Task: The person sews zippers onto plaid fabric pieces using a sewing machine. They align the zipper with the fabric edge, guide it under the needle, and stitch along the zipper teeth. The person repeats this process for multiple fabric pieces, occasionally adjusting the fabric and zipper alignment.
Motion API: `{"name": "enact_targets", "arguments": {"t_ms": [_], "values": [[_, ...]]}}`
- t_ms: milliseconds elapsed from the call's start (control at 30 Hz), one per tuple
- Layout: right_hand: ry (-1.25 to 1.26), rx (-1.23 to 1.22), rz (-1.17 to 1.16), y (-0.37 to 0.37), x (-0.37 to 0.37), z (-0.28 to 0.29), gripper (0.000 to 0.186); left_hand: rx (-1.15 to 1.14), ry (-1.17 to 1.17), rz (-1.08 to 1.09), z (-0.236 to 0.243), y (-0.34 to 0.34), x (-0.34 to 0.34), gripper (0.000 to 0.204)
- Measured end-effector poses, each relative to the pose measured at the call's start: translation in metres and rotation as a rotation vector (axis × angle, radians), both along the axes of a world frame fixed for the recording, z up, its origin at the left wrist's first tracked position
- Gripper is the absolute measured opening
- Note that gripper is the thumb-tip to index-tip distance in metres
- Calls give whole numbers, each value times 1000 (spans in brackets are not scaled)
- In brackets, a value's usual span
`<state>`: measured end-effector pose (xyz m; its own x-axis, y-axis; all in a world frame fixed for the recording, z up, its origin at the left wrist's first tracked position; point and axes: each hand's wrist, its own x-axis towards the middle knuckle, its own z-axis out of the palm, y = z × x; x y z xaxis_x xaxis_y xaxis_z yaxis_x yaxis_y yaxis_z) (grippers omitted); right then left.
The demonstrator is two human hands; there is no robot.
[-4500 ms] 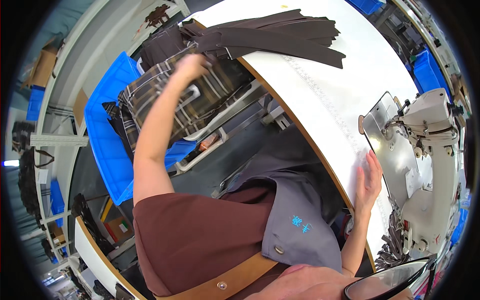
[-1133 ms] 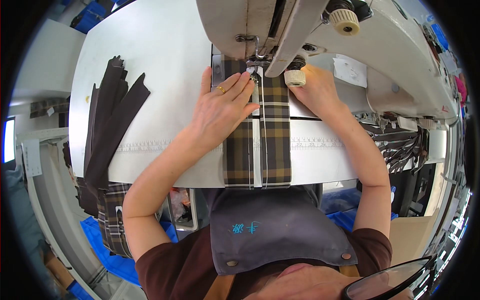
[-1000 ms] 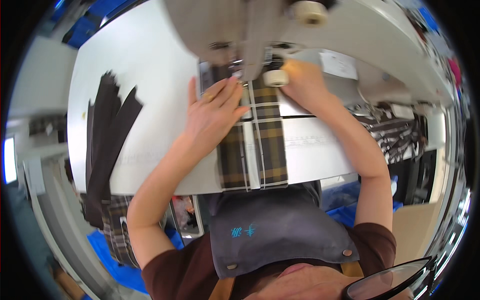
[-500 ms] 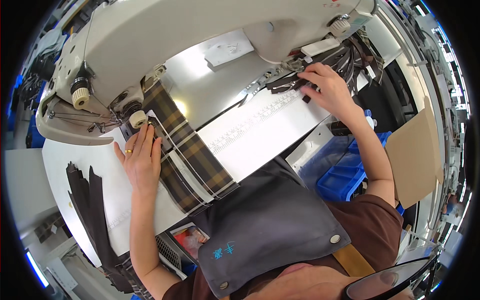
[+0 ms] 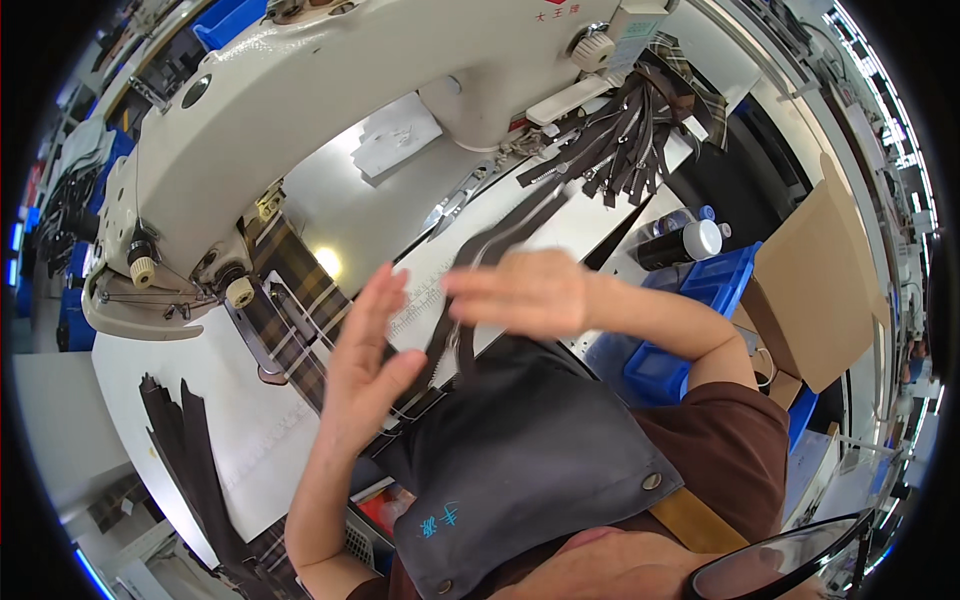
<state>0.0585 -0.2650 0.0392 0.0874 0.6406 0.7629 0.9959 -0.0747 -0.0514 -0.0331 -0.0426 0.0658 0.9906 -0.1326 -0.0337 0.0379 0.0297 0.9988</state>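
My left hand [image 5: 370, 365] is open, fingers stretched and thumb apart, raised beside the plaid fabric strip [image 5: 300, 260], which runs under the head of the white sewing machine [image 5: 270, 70]. A long dark zipper strip [image 5: 505, 225] lies diagonally across the white tabletop and passes below both hands. My right hand [image 5: 525, 295] is over this strip with fingers extended toward my left hand; motion blur hides whether it grips the zipper. A pile of dark zippers [image 5: 630, 140] lies at the machine's right end.
Long dark fabric strips [image 5: 200, 470] hang over the left part of the white table [image 5: 125, 375]. At the right stand bottles [image 5: 680, 242], a blue bin [image 5: 650, 370] and an open cardboard box [image 5: 810, 290]; shelving lines the room's edge.
My right hand has come leftward from the zipper pile, with a long zipper now beneath it. My left hand has lifted away from the needle area. The view has turned toward the right.
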Motion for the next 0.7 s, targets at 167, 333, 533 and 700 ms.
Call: {"name": "enact_targets", "arguments": {"t_ms": [167, 333, 533, 700], "values": [[121, 109, 223, 37, -15, 3, 30, -325, 415, -448, -17, 23, -7, 30], [191, -94, -15, 64, -10, -6, 36, -271, 435, -146, 0, 22, -42, 24], [129, 27, 27, 89, 9, 1, 35, -164, 369, -114, -11, 27, -87, 32], [295, -182, 299, 103, -34, -2, 42, -342, 409, -83, -8, 39, -80, 30]]}}
